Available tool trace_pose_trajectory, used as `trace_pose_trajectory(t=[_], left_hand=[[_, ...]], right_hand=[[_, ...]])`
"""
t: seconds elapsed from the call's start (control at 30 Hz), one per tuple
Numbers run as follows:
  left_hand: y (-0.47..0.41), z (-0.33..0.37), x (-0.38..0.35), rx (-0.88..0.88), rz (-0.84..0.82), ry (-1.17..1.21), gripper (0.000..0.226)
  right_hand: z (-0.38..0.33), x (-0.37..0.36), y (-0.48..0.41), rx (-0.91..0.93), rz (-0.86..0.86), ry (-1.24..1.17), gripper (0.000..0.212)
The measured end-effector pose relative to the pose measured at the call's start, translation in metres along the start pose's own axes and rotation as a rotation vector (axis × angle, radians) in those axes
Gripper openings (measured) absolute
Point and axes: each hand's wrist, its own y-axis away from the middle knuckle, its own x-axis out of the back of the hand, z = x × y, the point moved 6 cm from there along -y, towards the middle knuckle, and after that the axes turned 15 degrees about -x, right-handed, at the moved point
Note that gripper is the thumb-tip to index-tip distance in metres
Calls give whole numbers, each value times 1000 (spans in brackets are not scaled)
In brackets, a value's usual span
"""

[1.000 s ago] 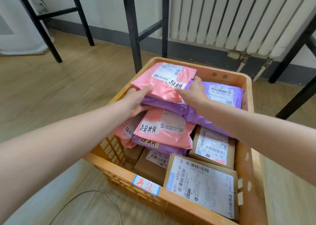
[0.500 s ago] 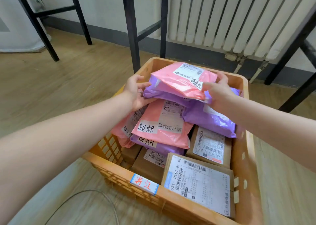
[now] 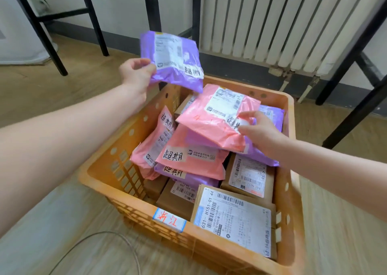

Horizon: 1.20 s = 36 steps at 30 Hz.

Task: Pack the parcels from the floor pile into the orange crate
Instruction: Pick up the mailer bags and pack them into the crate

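Lifted clear of the stack since half a second ago, a purple parcel [image 3: 171, 61] now hangs in the air above the far-left corner of the orange crate [image 3: 98, 170]. The left hand [image 3: 136, 74] pinches its near-left edge between thumb and curled fingers. Its white shipping label is too blurred to read, but a strip on it carries the handwritten "超期", seen upside down. Along the crate's left wall a small pink mailer [image 3: 155, 147] stands on edge with the same "超期" strip, and the flat pink [image 3: 192, 159] and purple mailers beside it repeat the words. On the near rim a blue-edged tag [image 3: 169, 220] reads "浙江" in red. The pink parcel [image 3: 209, 124] that was held together with the purple one has stayed on top of the pile towards the far-right corner, and the right hand [image 3: 261, 132] pinches its right edge. At the near-right corner lies a cardboard box [image 3: 234, 218] whose label reads "631-H151-01 44". The job looks well advanced: the crate is packed to about rim height and only this purple parcel appears left to place. The floor pile is out of view, so what remains cannot be told.
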Motion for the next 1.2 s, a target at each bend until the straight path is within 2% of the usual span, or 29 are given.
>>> trace_pose_trajectory(t=[0.1,0.23,0.3,0.37,0.4,0.47,0.57,0.6,0.67,0.7,0.77,0.83,0.93,1.03,1.1,1.13,1.2], left_hand=[[7,1,7,60,-49,54,24],[36,-6,5,213,-244,17,25],[46,-10,8,261,-296,-24,25],[54,-13,13,306,-342,-36,26],[58,-14,17,325,-374,-51,26],[67,-14,25,360,-473,-87,26],[79,-15,38,426,-709,-162,22],[82,-16,42,445,-792,-188,23],[85,-19,48,450,-899,-210,27],[86,-19,49,429,-934,-223,28],[84,-16,48,357,-1000,-278,28],[80,-9,47,275,-1053,-354,27],[72,5,43,24,-1140,-596,25],[70,13,37,-245,-1214,-867,26],[73,16,32,-391,-1255,-982,25],[77,14,29,-432,-1293,-1025,25],[85,4,27,-431,-1391,-1105,26]], right_hand=[[-4,-34,12,54,-91,105,50],[-8,-62,26,57,-228,252,54],[-16,-57,24,116,-195,485,60],[-27,-39,18,165,-53,650,60],[-33,-30,16,174,-10,627,57],[-40,-15,14,157,-28,416,49],[-41,-9,21,40,-237,-37,37],[-40,-10,25,-6,-324,-95,37],[-35,-19,36,-58,-495,-1,47],[-30,-25,43,-44,-553,114,57],[-21,-39,54,28,-559,362,74],[-19,-53,60,92,-493,456,69],[-22,-72,69,97,-502,319,46],[-19,-97,85,62,-632,191,35],[-12,-114,94,26,-711,194,19],[-8,-118,92,-7,-716,203,14],[-6,-113,82,-63,-644,215,20]])
